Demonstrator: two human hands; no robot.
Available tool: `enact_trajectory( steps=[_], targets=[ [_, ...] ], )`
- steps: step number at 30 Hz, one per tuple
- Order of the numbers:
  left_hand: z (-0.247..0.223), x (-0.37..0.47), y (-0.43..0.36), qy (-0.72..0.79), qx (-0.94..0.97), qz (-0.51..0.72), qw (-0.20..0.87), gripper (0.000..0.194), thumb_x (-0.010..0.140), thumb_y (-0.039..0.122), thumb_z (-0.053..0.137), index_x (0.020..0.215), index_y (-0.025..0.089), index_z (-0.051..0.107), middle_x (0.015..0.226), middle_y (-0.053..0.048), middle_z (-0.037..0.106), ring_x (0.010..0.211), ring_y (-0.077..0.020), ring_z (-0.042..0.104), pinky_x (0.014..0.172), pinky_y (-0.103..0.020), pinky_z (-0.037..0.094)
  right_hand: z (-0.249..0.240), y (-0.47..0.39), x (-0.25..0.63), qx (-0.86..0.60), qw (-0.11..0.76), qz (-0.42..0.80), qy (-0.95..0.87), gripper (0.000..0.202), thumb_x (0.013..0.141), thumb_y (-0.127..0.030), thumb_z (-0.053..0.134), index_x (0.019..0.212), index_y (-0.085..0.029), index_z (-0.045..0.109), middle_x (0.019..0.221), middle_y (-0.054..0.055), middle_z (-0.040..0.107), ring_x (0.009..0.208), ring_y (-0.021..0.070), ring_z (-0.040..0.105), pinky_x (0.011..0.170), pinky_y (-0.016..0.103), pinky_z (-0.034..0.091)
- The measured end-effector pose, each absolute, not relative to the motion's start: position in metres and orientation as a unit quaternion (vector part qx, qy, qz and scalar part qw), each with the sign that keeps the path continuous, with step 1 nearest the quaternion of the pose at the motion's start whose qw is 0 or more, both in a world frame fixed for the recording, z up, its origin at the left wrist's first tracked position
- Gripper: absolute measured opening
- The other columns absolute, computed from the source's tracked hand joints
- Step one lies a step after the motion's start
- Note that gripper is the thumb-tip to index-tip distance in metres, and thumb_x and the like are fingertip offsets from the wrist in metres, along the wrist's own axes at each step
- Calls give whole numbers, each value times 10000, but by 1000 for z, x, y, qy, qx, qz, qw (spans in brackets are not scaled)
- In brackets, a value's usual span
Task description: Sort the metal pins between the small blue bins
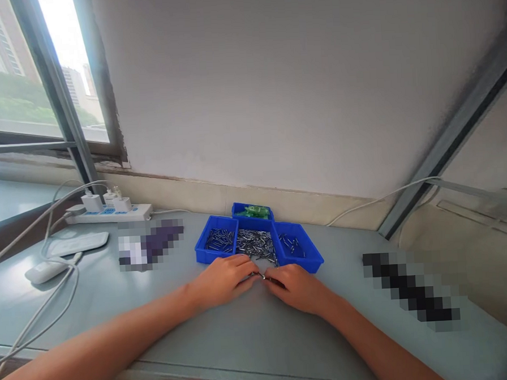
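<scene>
My left hand is closed in a pinch in front of the blue bins. Facing it, my right hand is pinched too, and the fingertips nearly meet. A small shiny metal piece, thin and pin-like, shows between them; its exact kind is too small to make out. Just beyond the hands, many slim metal pieces lie heaped between two bins. Similar dark pieces fill part of the left blue bin, and a few lie in the right blue bin. Green packets sit in the rear blue bin.
A white power strip with plugs and cables stands at the back left, near a white flat device. Pixelated items lie left of the bins and at the right. Grey metal posts rise at both sides, before a wall.
</scene>
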State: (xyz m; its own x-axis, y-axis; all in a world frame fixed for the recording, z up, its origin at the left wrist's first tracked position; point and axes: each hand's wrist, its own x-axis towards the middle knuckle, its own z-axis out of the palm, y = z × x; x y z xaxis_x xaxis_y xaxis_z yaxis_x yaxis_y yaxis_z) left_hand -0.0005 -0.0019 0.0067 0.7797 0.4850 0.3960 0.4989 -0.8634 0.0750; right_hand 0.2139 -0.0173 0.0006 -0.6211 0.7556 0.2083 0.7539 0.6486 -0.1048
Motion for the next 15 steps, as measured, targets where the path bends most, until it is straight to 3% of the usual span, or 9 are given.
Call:
enact_trajectory(
  steps=[6, 15],
  targets=[
    [12, 0, -6, -239, -957, -160, 46, 188, 933, 244, 404, 884, 174, 572, 797, -23, 588, 737, -156, 578, 660, -240, 428, 4, -17, 217, -436, 148, 43, -887, 186, 864, -226, 498, 682, -196, 521, 623, -31, 558, 591, 124, 521, 546, 228, 301],
    [8, -1, 0, -239, -965, -106, 24, 150, 938, 214, 386, 876, 181, 519, 819, -12, 619, 723, -166, 613, 628, -245, 434, 11, -27, 217, -387, 214, 191, -876, 80, 843, -271, 560, 835, -196, 587, 626, -37, 571, 570, 108, 525, 550, 200, 370]
  ],
)
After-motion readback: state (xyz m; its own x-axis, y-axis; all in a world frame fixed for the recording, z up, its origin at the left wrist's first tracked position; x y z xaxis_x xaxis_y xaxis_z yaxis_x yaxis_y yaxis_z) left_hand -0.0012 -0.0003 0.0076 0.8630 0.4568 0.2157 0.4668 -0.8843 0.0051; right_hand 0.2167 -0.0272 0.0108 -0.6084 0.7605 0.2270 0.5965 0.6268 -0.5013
